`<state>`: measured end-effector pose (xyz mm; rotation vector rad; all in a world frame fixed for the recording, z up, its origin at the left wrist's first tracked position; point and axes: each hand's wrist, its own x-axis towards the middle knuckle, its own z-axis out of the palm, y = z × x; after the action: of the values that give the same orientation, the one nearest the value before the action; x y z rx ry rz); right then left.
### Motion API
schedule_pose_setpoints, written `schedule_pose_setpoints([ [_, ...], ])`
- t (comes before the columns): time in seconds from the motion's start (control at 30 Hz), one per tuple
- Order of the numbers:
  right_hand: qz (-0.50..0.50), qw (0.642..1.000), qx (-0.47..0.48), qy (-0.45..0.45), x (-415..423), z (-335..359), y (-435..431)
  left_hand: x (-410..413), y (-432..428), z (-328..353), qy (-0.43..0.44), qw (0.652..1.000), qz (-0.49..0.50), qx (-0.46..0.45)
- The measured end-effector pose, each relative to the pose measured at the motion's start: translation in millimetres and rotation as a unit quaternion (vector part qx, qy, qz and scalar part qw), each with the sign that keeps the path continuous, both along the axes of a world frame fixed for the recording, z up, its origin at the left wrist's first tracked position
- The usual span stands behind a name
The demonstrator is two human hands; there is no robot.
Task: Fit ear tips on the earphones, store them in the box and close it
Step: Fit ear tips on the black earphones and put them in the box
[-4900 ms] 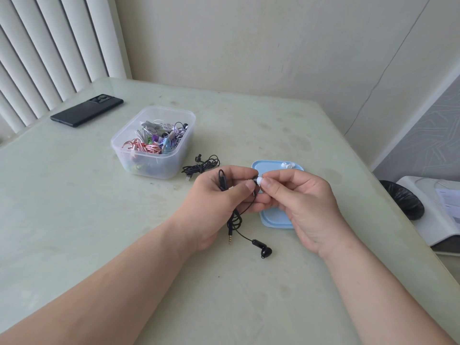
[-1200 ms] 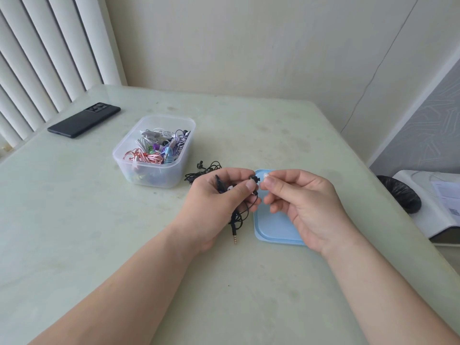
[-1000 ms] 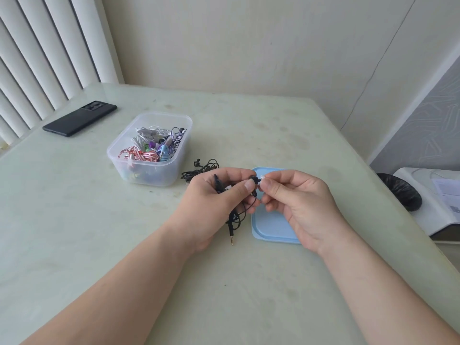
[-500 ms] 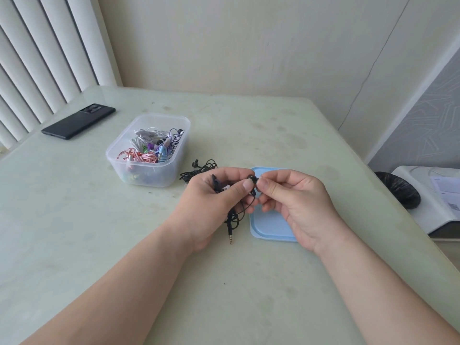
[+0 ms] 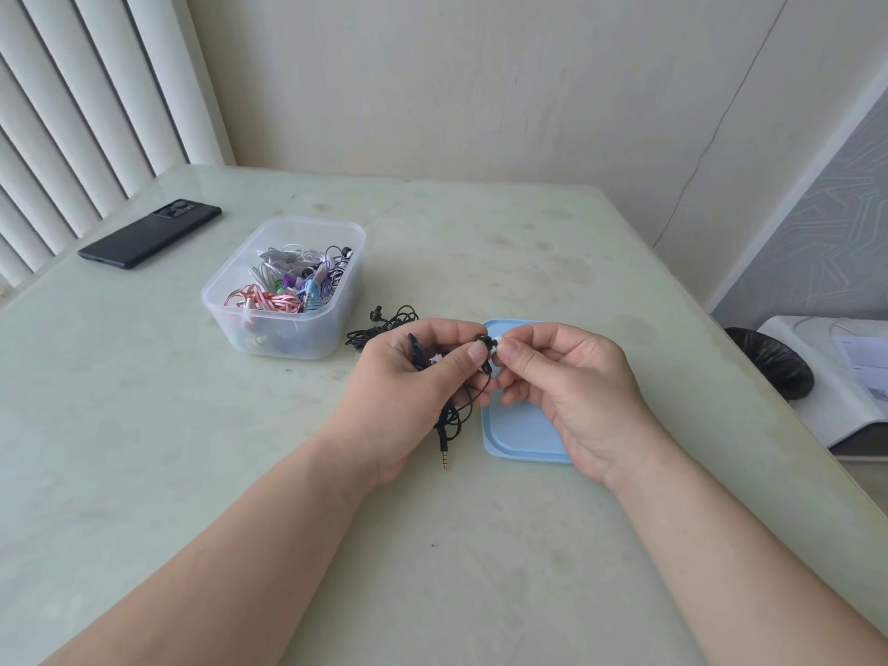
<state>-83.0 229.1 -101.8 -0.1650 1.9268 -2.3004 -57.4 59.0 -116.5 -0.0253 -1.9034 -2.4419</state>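
Observation:
My left hand (image 5: 408,386) grips a bundled pair of black earphones (image 5: 451,415), pinching one earbud between thumb and forefinger; the jack hangs below. My right hand (image 5: 572,386) pinches a small white ear tip (image 5: 499,340) right against that earbud. The blue lid (image 5: 519,435) lies flat on the table under my right hand. A clear plastic box (image 5: 283,290) with several coloured earphones inside stands to the left. A second tangle of black earphones (image 5: 384,324) lies between the box and my left hand.
A black phone (image 5: 150,233) lies at the table's far left near the blinds. Off the table's right edge sit a white device (image 5: 826,377) and a black object (image 5: 773,362). The pale green table (image 5: 144,425) reaches the wall behind.
Both hands stay together at the earbud. The white ear tip shows again between my right fingertips. The second earbud, lying on the table 4.9 s ago, is now gathered in my left hand.

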Motion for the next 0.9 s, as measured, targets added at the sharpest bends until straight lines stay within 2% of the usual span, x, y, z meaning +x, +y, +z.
schedule_pose_setpoints([
  [0.37, 0.012, 1.0, -0.007, 0.001, -1.6, -2.0, 1.2, 0.2, -1.1, -0.1, -0.002, 1.0, -0.008, 0.009],
  [0.9, 0.024, 0.998, 0.033, 0.038, 3.0, 0.7, -1.5, 1.2, -1.2, 0.1, 0.005, 1.0, -0.001, 0.0],
])
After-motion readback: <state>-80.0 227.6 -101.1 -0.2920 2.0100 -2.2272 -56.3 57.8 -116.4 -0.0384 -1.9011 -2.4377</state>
